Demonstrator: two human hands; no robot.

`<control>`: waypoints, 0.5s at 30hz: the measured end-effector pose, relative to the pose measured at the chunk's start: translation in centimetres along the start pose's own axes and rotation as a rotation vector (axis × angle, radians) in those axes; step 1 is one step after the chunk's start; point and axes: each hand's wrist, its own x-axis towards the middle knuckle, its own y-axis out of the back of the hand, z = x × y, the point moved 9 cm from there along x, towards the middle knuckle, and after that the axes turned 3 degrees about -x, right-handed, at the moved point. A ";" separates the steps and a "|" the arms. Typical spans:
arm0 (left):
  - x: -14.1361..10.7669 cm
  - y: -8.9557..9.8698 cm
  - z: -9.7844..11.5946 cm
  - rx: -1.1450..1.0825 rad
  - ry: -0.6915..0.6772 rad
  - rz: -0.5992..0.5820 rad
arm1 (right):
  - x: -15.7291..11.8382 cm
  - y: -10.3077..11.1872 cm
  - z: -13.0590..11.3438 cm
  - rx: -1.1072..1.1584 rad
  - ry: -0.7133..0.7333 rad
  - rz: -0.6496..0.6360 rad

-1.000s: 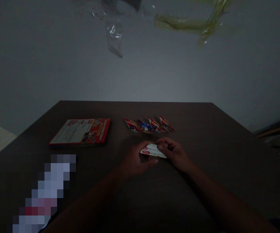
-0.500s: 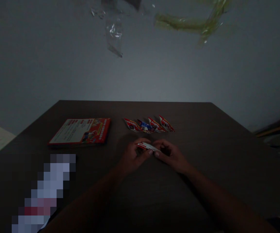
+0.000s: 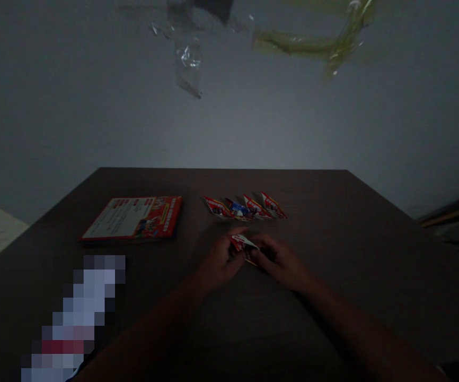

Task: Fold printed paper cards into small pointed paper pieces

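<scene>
Between my hands is a small folded printed card, red and white with a dark patch along its lower edge. My left hand grips its left side, the thumb on the near face. The fingers of my right hand close on its right end, with the thumb in front. Just beyond my hands stands a row of several similar folded cards, among them a red one, a blue one and another red one. My fingers cover part of the held card.
A flat red box or stack of printed sheets lies on the left of the dark wooden table. Nearer me on that side is a pixelated pale object. Behind the table rises a grey wall with tape on it.
The held card has tipped and been bent by my fingers, so its dark, red-edged lower face now shows. My hands stay close together. The row of folded cards has not been moved.
</scene>
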 end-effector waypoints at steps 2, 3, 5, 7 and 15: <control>0.0 -0.2 -0.1 0.044 -0.006 0.005 | 0.0 0.3 -0.3 -0.110 0.004 0.032; 0.0 -0.3 -0.1 0.068 -0.005 0.007 | 0.0 0.4 -0.5 -0.158 0.010 0.048; 0.1 -0.5 -0.1 0.114 -0.002 0.011 | 0.1 0.5 -0.7 -0.234 0.027 0.079; 0.2 -0.7 0.1 0.146 -0.005 0.017 | 0.2 0.7 -0.9 -0.280 0.048 0.109; 0.2 -0.5 -0.8 0.012 0.124 0.111 | 0.0 1.3 -1.8 -0.266 0.116 0.244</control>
